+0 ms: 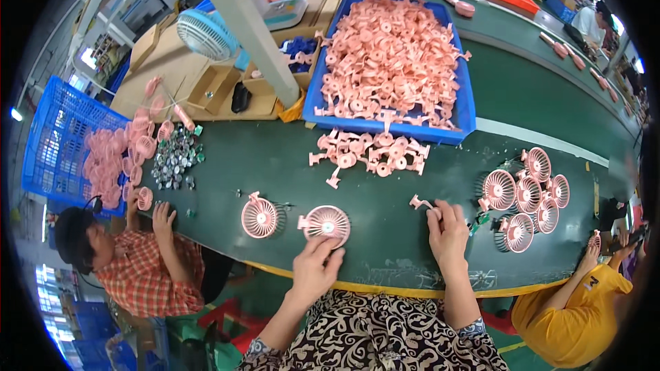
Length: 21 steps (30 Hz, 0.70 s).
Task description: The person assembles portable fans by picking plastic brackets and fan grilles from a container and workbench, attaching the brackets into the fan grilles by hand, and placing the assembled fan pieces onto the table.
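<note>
At the front of the green bench, my left hand (316, 266) has its fingers closed on the near rim of a round pink fan cage (328, 224) lying flat. A small pink plastic bracket (417, 201) pokes out from the pinched fingers of my right hand (448, 232), just above the bench. Another pink fan cage (259, 217), with a bracket at its top edge, lies left of my left hand. Several finished-looking pink fan cages (529, 194) cluster to the right of my right hand, with small green pieces (479, 221) between.
A blue tray (467, 120) heaped with pink brackets stands ahead, loose brackets (371, 153) spilling before it. At left, a co-worker in a checked shirt (148, 268) sits by a blue crate (51, 158) and small metallic parts (177, 154). Another person in yellow (577, 316) is at right.
</note>
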Each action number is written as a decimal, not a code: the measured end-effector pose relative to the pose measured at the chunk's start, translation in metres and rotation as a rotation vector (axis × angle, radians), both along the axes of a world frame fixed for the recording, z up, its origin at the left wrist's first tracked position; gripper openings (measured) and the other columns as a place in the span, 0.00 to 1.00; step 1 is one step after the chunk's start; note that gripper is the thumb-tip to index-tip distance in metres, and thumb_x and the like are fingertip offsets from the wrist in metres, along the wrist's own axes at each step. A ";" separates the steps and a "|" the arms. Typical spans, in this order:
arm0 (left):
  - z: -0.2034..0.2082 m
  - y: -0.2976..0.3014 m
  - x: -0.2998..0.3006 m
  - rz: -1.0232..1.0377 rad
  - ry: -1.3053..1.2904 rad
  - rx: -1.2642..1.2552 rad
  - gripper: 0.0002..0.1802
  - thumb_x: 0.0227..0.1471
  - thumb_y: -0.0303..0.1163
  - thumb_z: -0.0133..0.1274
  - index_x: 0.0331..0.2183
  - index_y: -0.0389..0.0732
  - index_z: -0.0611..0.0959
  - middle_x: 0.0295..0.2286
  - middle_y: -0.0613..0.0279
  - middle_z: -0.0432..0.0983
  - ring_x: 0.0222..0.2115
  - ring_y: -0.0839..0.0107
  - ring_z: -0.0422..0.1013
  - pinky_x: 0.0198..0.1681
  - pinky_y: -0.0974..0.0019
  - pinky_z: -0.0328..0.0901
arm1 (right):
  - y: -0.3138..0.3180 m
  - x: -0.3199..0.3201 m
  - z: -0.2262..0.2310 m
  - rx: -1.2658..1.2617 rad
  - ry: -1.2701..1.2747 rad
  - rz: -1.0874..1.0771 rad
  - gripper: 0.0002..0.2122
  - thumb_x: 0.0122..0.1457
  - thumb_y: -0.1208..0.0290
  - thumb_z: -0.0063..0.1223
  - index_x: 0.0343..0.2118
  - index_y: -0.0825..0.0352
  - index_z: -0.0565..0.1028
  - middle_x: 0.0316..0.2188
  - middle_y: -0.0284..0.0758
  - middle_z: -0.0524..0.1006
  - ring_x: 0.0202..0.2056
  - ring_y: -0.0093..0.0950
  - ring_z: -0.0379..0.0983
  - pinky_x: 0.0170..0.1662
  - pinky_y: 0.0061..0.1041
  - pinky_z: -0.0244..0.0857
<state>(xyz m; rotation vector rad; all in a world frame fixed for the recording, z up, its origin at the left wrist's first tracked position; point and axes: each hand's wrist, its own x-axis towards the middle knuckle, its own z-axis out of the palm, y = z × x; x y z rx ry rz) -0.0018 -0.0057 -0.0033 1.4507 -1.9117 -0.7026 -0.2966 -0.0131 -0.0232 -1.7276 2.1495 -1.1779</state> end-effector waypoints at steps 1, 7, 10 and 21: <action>0.002 0.001 -0.011 -0.048 0.030 0.022 0.17 0.56 0.33 0.63 0.47 0.41 0.84 0.44 0.53 0.81 0.33 0.56 0.81 0.37 0.59 0.75 | 0.000 0.001 0.000 0.012 -0.004 0.003 0.11 0.61 0.73 0.62 0.45 0.68 0.80 0.32 0.41 0.76 0.26 0.38 0.75 0.30 0.34 0.69; 0.020 -0.002 -0.039 -0.332 0.209 0.246 0.24 0.55 0.25 0.62 0.54 0.41 0.81 0.49 0.59 0.79 0.26 0.77 0.73 0.30 0.72 0.69 | 0.002 0.005 0.001 0.060 0.139 0.003 0.18 0.59 0.70 0.64 0.52 0.65 0.76 0.46 0.41 0.73 0.38 0.41 0.79 0.35 0.38 0.75; 0.025 -0.018 -0.027 -0.306 0.214 0.119 0.33 0.49 0.15 0.55 0.57 0.44 0.78 0.53 0.57 0.76 0.31 0.71 0.76 0.34 0.70 0.71 | 0.001 0.009 0.002 0.083 0.132 0.003 0.18 0.60 0.72 0.62 0.53 0.67 0.75 0.48 0.43 0.72 0.38 0.42 0.78 0.37 0.38 0.75; 0.019 -0.036 -0.028 -0.158 -0.322 0.065 0.29 0.50 0.25 0.58 0.55 0.36 0.75 0.43 0.48 0.77 0.41 0.46 0.76 0.42 0.49 0.73 | 0.003 0.011 0.006 0.118 0.216 0.011 0.20 0.59 0.71 0.63 0.54 0.67 0.74 0.51 0.42 0.71 0.43 0.44 0.78 0.39 0.38 0.76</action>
